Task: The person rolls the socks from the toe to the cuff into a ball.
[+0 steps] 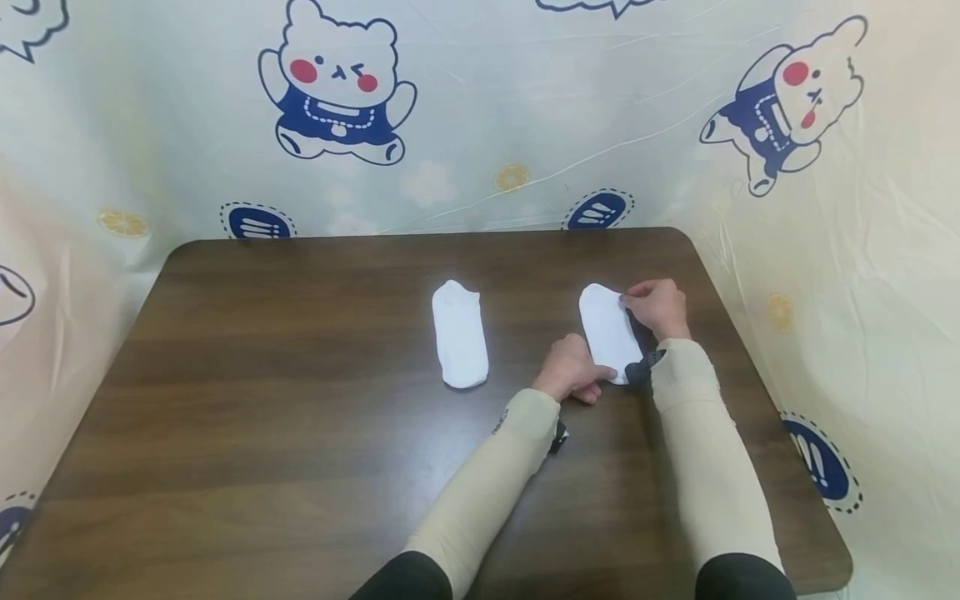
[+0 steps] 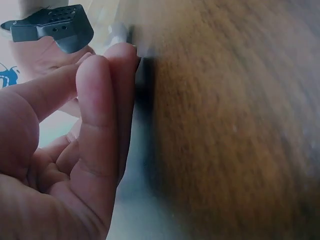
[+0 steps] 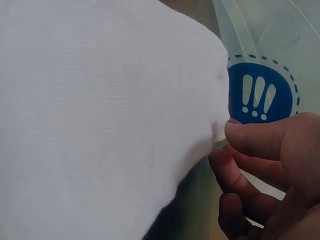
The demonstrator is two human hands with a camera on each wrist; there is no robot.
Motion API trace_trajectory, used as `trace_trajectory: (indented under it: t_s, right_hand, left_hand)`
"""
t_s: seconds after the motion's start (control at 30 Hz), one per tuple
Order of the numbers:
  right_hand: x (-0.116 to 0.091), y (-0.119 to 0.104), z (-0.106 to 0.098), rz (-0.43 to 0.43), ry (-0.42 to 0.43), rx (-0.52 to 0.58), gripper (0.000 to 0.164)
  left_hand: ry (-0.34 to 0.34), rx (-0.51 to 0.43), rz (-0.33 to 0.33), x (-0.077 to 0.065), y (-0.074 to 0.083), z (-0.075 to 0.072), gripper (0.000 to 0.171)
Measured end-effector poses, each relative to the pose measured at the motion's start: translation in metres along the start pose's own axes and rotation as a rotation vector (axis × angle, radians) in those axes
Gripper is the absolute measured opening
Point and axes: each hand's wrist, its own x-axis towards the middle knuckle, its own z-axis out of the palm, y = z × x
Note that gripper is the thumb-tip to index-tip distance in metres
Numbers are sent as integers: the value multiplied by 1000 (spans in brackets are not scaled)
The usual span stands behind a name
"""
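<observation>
Cloth (image 1: 607, 333) lay toward the right of the counter (image 1: 285, 467) in the head view, the left hand (image 1: 573, 368) touching its near end, the right hand (image 1: 660, 307) its right edge; light, even tension probably suited it best. The left wrist view showed fingers (image 2: 95, 120) bunched, their grip impossible to tell; the right wrist view, fingers pinching the edge.

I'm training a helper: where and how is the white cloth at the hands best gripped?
The white cloth is probably best pinched by its far right edge, from the right: it looks flattish with a thin rim, the right hand pinches there, and the left hand is at its near end.
</observation>
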Motion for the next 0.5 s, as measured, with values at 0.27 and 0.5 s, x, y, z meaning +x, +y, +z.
trace_trajectory:
  t_s: [0.27, 0.5]
  right_hand:
    - [0, 2, 2, -31, -1, 10, 25]
    - [1, 1, 2, -15, -24, 18, 22]
  left_hand:
    - [45, -7, -9, 6, 2, 3, 28]
    - [60, -21, -32, 11, 2, 6, 23]
